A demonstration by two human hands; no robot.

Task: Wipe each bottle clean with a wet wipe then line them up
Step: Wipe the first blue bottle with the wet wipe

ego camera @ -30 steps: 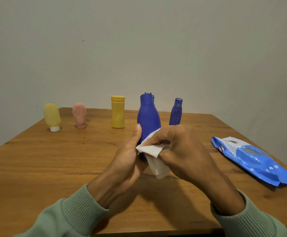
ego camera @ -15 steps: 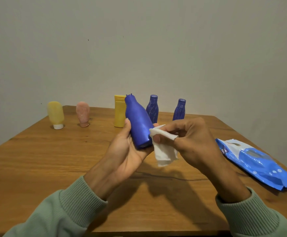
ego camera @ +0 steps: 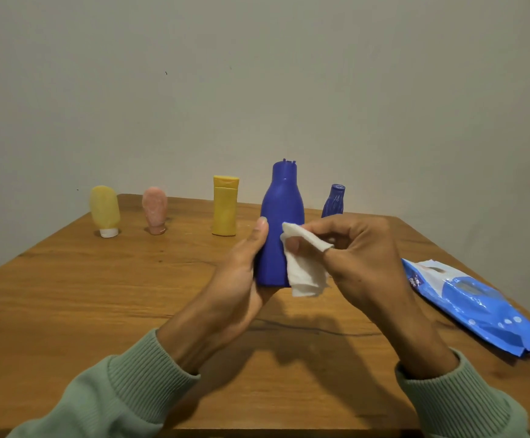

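My left hand grips the large blue bottle near its base and holds it upright above the table. My right hand pinches a white wet wipe against the bottle's right side. Standing along the back of the table are a yellow tube on its white cap, a pink tube, a yellow bottle and a small ribbed blue bottle. Another small blue bottle is hidden behind the large one.
A blue wet wipe pack lies at the right on the wooden table, reaching its right edge. A plain wall stands behind the table's far edge.
The large blue bottle went from upright to tilted left and is upright again. The wipe has moved from its base to its right side.
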